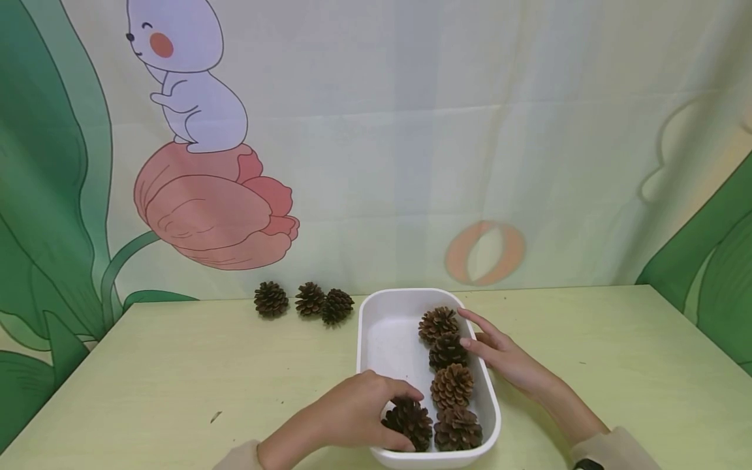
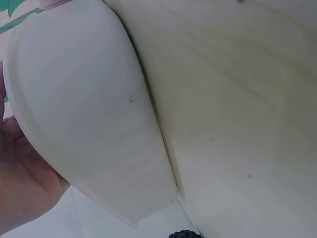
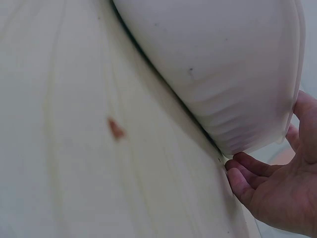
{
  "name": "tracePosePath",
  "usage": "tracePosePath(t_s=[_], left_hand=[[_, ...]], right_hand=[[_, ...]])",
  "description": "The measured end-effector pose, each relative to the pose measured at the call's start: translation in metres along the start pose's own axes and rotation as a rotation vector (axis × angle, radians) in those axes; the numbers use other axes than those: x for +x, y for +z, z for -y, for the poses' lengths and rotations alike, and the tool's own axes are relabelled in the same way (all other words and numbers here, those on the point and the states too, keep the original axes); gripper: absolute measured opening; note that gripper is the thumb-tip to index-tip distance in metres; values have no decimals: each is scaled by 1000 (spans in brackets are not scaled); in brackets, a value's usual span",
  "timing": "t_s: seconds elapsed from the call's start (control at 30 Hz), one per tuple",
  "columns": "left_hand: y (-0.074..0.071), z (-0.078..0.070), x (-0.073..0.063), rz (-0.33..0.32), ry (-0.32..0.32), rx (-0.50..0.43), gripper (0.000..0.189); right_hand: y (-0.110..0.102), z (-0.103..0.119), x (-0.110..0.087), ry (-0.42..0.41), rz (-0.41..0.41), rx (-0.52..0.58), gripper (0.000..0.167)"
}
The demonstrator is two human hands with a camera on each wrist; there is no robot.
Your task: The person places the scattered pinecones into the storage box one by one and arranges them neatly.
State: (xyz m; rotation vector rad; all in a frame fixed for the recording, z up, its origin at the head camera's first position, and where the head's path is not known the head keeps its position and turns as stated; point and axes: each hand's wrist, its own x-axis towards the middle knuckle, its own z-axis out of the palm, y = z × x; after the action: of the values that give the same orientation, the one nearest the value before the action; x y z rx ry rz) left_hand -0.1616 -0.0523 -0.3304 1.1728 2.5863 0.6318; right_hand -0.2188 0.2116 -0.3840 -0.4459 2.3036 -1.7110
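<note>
In the head view, a white rectangular tub (image 1: 388,333) stands on the table. My left hand (image 1: 358,408) reaches over its near left side and holds a dark pine cone (image 1: 411,424) between thumb and fingers, low in the near left corner. Along the tub's right side lie a pine cone (image 1: 438,325) at the far end, a darker one (image 1: 448,352), a lighter brown one (image 1: 452,386) and another in the near corner (image 1: 458,429). My right hand (image 1: 514,365) grips the right rim, thumb over the edge; in the right wrist view its other fingers (image 3: 247,176) curl against the outer wall.
Three pine cones (image 1: 308,300) lie at the table's back edge, left of the tub. Small brown bits (image 1: 216,416) are scattered on the pale yellow table (image 1: 176,365). Behind it hangs a cloth (image 1: 376,163) printed with a white animal and a flower.
</note>
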Motion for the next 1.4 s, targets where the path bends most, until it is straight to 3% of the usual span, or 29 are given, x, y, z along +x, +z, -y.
tracePosePath(t_s=[0.4,1.03,1.23,1.4], left_hand=[[-4,0,-1,25,1,-55,51],[-11,19,-16,-347,-11,-321,40],[-17,33,-18,-481,-88,-385,36],[-21,48,-16,-562,-129,-376,34]], right_hand=[[1,0,-1,3,-7,7,58],[1,0,-2,3,-7,0,59],[0,1,-1,11,-7,12,58],[0,1,0,9,-9,2,58]])
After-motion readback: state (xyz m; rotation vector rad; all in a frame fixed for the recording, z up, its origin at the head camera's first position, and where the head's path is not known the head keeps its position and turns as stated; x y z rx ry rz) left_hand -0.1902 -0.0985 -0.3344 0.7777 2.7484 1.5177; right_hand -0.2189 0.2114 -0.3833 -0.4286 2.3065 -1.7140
